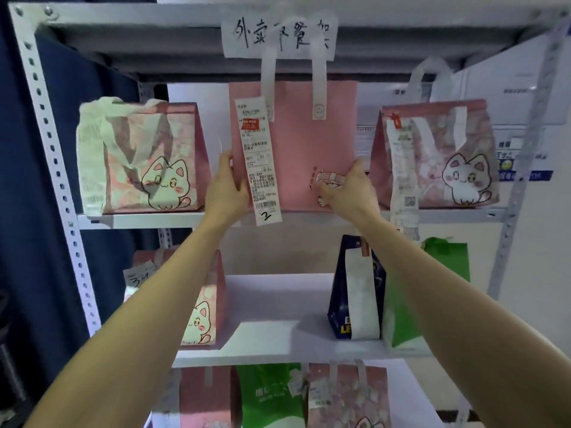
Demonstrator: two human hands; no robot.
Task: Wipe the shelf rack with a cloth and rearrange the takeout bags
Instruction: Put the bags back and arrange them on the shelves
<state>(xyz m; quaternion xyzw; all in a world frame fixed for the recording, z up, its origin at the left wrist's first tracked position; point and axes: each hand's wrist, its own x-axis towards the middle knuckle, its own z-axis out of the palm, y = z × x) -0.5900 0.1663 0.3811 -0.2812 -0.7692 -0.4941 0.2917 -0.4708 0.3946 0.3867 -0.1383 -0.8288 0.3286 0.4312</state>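
Facing a white perforated-metal shelf rack (46, 149), every tier in view loaded with takeout bags. Flanking the upper tier's middle slot, well apart: a pink cat-print fabric bag on the left (148, 168) and its twin on the right (441, 162).

Filling that slot, a tall plain pink fabric bag with white strap handles (296, 143), front outward, base level with the shelf board; cannot tell whether resting or just lifted. Probably squared to centre so the order slip reads from the aisle. Looks like rearranging rather than wiping: no cloth in view.

Gripped on both sides for steadiness. At the bag's left edge, the left hand (227, 186), fingers curled round the side. At the lower right, the right hand (349, 186), thumb up along the edge, fingers clasping the front over a small printed cat.

Hanging down the front past the shelf lip, just against the left fingertips, a long white paper receipt (258, 162) marked 2. Taped above, a handwritten paper sign (278, 32).
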